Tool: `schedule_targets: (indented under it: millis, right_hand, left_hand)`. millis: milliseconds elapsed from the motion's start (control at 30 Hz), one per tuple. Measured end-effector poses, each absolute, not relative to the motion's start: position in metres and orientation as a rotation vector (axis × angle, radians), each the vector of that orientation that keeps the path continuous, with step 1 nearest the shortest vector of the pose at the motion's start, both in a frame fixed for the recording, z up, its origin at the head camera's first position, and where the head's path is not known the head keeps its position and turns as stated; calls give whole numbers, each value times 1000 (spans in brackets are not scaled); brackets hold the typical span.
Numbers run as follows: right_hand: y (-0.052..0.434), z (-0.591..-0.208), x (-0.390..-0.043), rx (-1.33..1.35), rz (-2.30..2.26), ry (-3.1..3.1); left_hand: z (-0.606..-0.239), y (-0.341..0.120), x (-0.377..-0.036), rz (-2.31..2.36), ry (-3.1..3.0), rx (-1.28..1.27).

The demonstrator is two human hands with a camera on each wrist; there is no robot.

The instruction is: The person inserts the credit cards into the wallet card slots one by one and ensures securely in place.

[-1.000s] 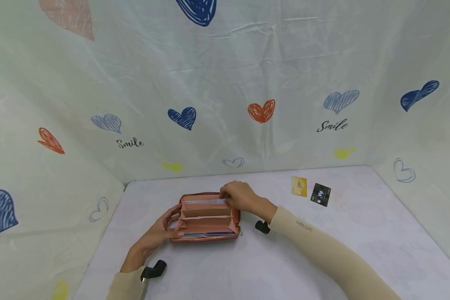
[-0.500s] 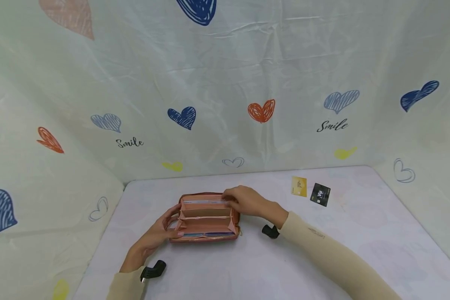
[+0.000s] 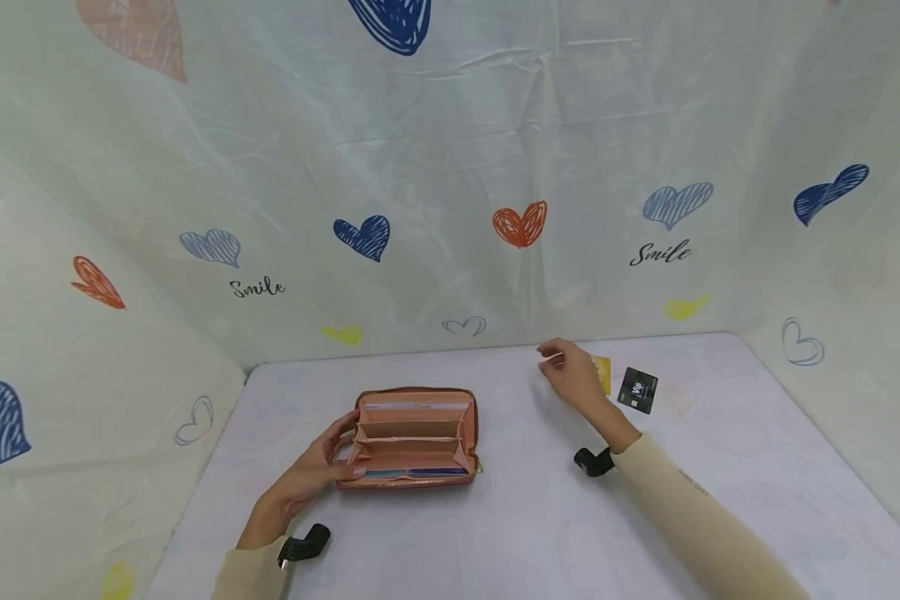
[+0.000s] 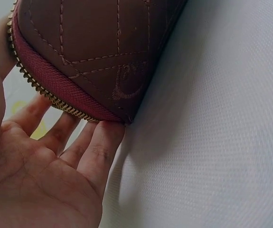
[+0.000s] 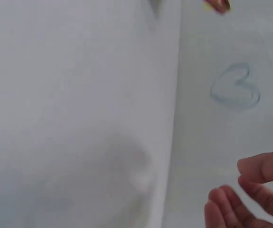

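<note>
Desk [image 3: 495, 533] w/ white cover, heart-print sheet [image 3: 450, 167] behind & at both sides; pink zip wallet [image 3: 414, 437] lies open near desk centre, card slots up. L hand [image 3: 311, 473] rests at wallet's left end, grip spread, fingers [image 4: 98, 147] straight against the zip edge; R hand [image 3: 573, 379] hovers well right of wallet, grip loosely spread & holding nothing. Just beside R hand: yellow card [image 3: 602, 372] partly hidden behind it, then black card [image 3: 637, 389] flat on desk.

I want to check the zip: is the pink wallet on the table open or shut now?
Open. The wallet lies spread on the table, its inner pockets and card slots showing, while the left hand steadies its left end.
</note>
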State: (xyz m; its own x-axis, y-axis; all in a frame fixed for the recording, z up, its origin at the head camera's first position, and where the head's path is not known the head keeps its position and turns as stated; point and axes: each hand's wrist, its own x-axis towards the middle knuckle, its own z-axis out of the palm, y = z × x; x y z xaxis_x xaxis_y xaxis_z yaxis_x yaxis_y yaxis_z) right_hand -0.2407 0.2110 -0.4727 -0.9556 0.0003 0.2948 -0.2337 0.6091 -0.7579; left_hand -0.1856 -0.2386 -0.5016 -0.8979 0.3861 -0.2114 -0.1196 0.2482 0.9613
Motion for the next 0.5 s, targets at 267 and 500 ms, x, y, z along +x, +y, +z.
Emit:
schedule_targets:
  millis: [267, 500]
  right_hand:
    - [254, -489, -244, -210, 1230, -2702]
    - [265, -494, -243, -400, 1183, -2765]
  left_hand:
    - [-501, -239, -185, 1695, 2107, 253]
    - [-502, -239, -186, 1693, 2110, 258]
